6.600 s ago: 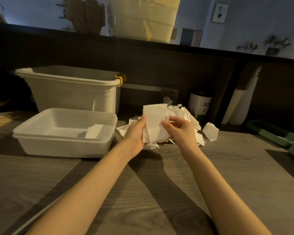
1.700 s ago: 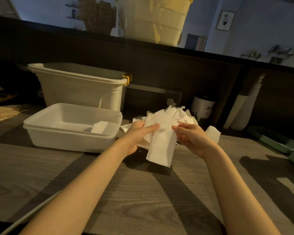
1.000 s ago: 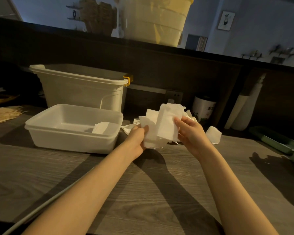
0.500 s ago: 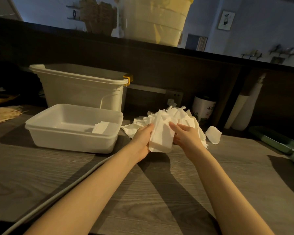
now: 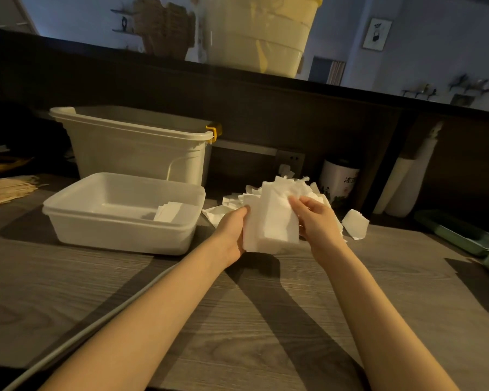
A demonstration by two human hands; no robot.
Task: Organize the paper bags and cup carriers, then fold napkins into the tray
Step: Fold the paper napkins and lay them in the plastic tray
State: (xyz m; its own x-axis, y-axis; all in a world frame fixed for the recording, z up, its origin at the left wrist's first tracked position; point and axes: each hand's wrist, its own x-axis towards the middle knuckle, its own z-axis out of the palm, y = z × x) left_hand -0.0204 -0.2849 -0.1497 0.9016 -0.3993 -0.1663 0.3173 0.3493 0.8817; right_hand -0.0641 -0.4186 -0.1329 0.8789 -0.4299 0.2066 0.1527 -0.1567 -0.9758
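Both hands hold one napkin [image 5: 271,221] above the table [image 5: 237,320], just right of the tray [image 5: 119,232]: the left hand [image 5: 232,235] grips its left edge, the right hand [image 5: 316,221] pinches the upper right. The paper looks light, limp and easily torn, so hold it by edges and corners.

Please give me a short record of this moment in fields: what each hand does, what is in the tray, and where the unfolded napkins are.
left hand: left hand holds the left edge of the napkin
right hand: right hand pinches its upper right part
napkin state: partly folded, held above the counter
tray: white tray holds folded napkins at its right end
pile: loose napkin pile behind the hands
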